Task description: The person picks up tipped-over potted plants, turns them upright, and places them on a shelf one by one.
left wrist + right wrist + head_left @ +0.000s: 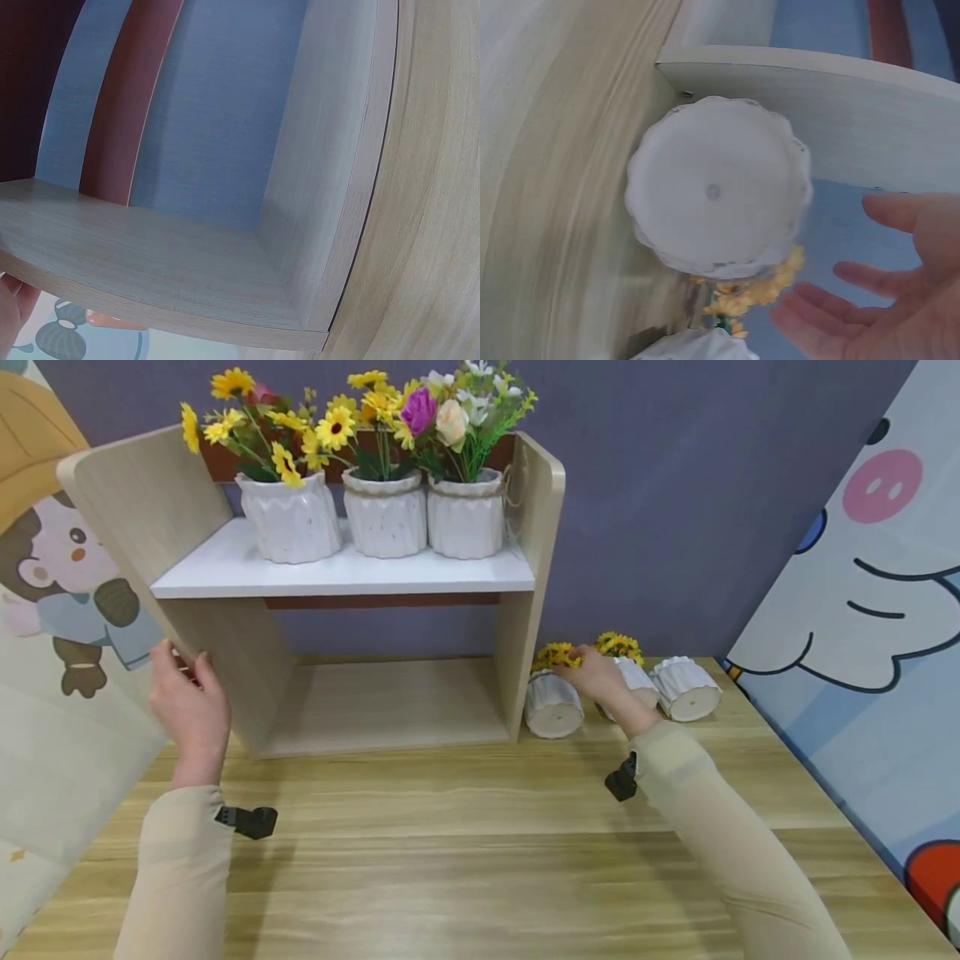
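**At 4 o'clock, a fluted white flowerpot lies on its side by the bookshelf**

Taking the middle of the head view as your clock's centre, the flowerpot rests on the wood-grain tabletop just beside the bookshelf's right panel, its round base turned toward you and its yellow flowers behind. Your right hand is at 3 o'clock, fingers parted and loosely bent; the right wrist view shows a gap between thumb and fingers, so nothing is gripped, though you can't tell whether a fingertip brushes the petals. At 9 o'clock, your left hand is at the front edge of the left panel; whether it pinches the board or merely rests there, you can't tell.

Expect the flowerpot to be rigid and fairly light, with hard, smooth sides that could chip if knocked and a round body apt to roll. The flutes should give your fingertips some purchase. Best take it round the sides, thumb and fingers opposed, rather than by the flowers: they look soft, probably artificial, and could pull loose. A second pot and a third pot lie toward 3 o'clock.
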`<action>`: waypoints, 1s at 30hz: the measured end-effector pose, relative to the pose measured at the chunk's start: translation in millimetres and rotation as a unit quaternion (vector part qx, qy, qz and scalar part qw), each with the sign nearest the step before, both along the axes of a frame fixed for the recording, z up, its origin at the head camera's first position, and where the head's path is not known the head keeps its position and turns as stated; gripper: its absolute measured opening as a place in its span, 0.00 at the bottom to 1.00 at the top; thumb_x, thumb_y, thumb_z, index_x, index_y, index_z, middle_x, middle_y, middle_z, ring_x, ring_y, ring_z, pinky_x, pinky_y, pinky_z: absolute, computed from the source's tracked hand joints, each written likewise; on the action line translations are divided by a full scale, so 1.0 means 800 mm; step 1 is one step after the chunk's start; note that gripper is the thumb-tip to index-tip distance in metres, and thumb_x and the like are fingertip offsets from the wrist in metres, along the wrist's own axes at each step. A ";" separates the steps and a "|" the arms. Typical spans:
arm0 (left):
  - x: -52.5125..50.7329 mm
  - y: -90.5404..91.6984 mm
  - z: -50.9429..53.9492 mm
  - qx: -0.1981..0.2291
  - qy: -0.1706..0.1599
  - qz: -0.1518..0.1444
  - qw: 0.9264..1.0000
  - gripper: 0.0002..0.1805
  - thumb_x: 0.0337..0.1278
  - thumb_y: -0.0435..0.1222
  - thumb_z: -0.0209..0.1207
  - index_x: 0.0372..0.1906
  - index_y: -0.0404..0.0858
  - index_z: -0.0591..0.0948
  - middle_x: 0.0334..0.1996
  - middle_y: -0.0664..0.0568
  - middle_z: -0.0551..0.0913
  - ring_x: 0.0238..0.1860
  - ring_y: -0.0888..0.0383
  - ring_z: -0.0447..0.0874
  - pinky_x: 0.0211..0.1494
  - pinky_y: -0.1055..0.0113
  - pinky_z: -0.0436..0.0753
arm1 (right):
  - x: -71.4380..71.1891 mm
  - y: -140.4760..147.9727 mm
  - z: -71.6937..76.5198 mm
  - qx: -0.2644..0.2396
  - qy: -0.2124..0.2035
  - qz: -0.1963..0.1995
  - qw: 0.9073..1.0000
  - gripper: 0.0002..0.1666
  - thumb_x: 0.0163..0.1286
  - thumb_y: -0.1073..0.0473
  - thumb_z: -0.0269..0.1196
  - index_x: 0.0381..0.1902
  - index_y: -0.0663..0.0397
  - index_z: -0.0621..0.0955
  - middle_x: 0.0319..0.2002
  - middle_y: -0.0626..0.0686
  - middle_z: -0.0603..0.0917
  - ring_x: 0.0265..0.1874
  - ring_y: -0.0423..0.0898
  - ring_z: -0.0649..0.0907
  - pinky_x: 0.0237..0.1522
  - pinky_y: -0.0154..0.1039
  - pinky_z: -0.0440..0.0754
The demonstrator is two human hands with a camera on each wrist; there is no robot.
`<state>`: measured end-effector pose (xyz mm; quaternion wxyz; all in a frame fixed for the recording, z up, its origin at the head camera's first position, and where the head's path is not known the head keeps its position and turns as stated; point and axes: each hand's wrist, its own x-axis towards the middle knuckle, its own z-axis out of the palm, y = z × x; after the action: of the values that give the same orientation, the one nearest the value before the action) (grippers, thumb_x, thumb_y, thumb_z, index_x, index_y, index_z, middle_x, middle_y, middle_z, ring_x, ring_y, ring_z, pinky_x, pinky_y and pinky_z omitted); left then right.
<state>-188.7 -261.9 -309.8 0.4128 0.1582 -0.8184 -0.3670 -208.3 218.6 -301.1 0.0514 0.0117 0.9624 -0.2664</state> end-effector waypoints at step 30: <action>-0.002 0.002 0.001 0.000 0.008 0.003 1.000 0.22 0.64 0.47 0.42 0.59 0.42 0.66 0.50 0.43 0.76 0.45 0.47 0.77 0.47 0.54 0.75 | 0.001 -0.002 -0.040 -0.068 -0.014 -0.003 0.998 0.50 0.54 0.40 0.63 0.68 0.56 0.57 0.65 0.65 0.62 0.60 0.63 0.65 0.57 0.58 0.65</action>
<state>-190.3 -260.2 -309.2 0.4206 0.1573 -0.8146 -0.3671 -207.7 216.8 -333.5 0.0643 0.0143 0.9413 -0.3311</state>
